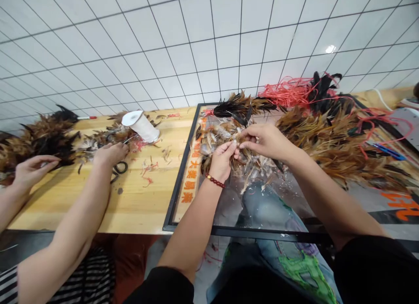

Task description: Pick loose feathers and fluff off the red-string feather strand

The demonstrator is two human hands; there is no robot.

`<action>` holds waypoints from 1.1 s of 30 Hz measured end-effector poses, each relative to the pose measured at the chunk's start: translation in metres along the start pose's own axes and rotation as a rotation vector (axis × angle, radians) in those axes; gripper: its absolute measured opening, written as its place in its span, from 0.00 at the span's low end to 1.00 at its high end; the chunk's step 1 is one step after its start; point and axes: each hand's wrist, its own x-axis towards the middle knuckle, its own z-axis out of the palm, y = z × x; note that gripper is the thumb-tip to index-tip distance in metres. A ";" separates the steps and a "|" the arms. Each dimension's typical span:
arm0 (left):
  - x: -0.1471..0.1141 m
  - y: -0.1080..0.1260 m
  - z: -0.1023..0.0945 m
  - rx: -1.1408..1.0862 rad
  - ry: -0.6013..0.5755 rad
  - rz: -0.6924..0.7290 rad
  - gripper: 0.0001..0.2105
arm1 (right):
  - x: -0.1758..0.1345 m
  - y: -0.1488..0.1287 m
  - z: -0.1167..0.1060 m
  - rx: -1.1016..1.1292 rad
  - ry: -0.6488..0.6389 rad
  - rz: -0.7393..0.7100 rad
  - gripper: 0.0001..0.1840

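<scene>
Over a heap of brown and grey feathers (212,140), both my hands meet with the fingertips almost touching. My left hand (222,159), with a beaded bracelet (214,180) at the wrist, pinches the quill end of a small feather. Just to its right, the thumb and forefinger of my right hand (266,140) are closed at the same feather; its outline is partly hidden by the fingers. Loose pale feathers (253,166) lie under my hands on the dark-framed glass panel (225,210).
Long brown feathers (330,142), red plastic string (288,92) and a blue tool (388,151) lie right. At left, a co-worker's hands (109,155) are among feathers, near a white spool (140,126) and black-handled scissors (119,169). A tiled wall (209,46) stands behind.
</scene>
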 end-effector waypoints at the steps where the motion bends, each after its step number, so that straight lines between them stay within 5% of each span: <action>1: 0.000 -0.001 0.000 0.003 0.003 -0.002 0.15 | 0.000 0.002 0.001 0.060 0.002 0.003 0.12; 14: -0.006 0.001 -0.003 0.103 -0.084 -0.050 0.18 | -0.001 0.006 0.005 0.397 -0.087 -0.093 0.08; 20: -0.009 0.002 0.001 0.107 -0.112 -0.170 0.18 | -0.001 0.002 0.002 0.316 -0.101 0.037 0.08; 26: -0.008 -0.001 -0.002 0.264 -0.135 -0.094 0.20 | -0.002 0.001 0.004 0.161 -0.098 -0.016 0.08; 33: -0.009 0.001 -0.005 0.263 -0.268 -0.197 0.23 | -0.006 0.002 -0.005 0.161 -0.188 -0.073 0.09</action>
